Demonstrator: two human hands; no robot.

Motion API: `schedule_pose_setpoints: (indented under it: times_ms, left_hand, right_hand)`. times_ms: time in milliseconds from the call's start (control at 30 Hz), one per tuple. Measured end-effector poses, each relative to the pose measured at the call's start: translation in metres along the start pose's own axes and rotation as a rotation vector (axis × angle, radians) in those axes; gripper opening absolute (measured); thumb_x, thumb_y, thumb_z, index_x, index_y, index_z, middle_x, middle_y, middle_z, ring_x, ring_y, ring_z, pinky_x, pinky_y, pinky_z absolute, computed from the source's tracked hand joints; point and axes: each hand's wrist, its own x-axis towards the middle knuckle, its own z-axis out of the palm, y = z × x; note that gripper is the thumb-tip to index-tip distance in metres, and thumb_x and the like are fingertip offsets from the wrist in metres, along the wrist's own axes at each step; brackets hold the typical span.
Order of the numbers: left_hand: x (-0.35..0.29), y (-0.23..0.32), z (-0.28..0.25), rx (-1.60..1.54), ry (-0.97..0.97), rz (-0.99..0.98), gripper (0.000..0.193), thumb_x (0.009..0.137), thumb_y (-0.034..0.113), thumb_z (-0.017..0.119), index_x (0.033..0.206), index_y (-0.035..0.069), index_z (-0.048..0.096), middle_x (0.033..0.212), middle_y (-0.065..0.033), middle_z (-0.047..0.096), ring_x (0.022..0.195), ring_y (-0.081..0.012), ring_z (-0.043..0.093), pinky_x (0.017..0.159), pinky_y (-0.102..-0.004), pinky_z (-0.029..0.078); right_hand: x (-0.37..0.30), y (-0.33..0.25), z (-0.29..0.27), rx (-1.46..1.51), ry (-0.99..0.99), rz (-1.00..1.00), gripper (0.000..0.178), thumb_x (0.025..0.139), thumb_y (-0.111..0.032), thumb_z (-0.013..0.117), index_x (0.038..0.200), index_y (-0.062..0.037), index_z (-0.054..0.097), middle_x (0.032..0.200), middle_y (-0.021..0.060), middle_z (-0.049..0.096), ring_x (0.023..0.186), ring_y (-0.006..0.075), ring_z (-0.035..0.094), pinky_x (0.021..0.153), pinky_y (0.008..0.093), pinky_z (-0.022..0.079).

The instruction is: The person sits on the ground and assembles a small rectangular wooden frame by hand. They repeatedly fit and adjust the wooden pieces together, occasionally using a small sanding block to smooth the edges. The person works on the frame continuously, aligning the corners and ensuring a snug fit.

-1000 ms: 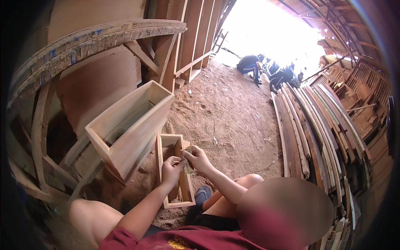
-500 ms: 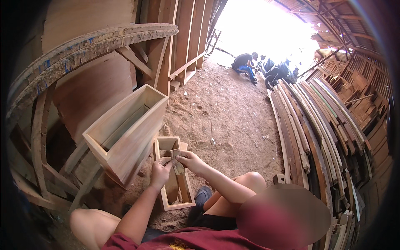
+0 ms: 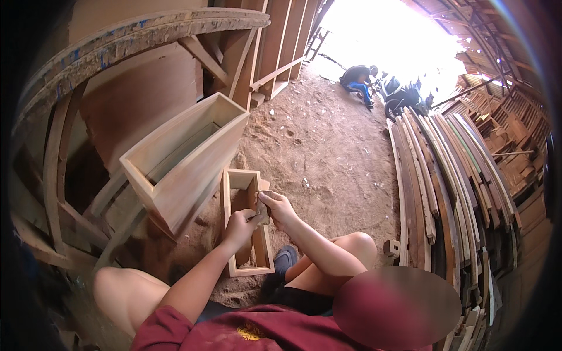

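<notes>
On brown sandy floor [image 3: 328, 158], we see a pale oblong wooden box [image 3: 252, 271]; at its two o'clock, left grip [image 3: 239, 228] and right grip [image 3: 279, 210] pinch a flat tan scrap [image 3: 263, 215].

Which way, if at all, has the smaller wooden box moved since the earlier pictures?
No, the smaller wooden box keeps its place beside the larger wooden box; both shift together in view as the camera moves.

Sandy brown floor [image 3: 328, 169], slatted wall [image 3: 534, 108] at right, glaring daylit opening [image 3: 386, 35] beyond.
</notes>
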Motion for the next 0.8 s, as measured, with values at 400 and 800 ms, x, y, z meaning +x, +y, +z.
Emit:
schedule_pose_setpoints:
  times_ms: [400,800]
  left_hand:
    - [0.017,-0.041,0.002,0.389,0.296,0.054,0.067,0.089,0.047,0.07,0.142,0.011,0.051,0.154,-0.022,0.04,0.141,-0.038,0.039,0.119,-0.0553,0.022]
    - [0.034,-0.115,0.024,0.104,0.257,-0.457,0.09,0.089,0.042,0.068,0.152,-0.005,0.025,0.147,-0.031,0.045,0.134,-0.0408,0.049,0.112,-0.0455,0.04]
  right_hand:
    - [0.047,0.031,-0.034,-0.325,0.44,-0.063,0.037,0.105,-0.04,0.053,0.099,-0.005,0.062,0.082,0.0026,0.06,0.073,0.0136,0.053,0.064,0.0307,0.043]
    - [0.113,0.071,-0.074,-0.977,0.566,-0.192,0.05,0.1,-0.045,0.056,0.089,0.0038,0.056,0.08,0.0211,0.062,0.075,0.0292,0.058,0.073,0.0436,0.046]
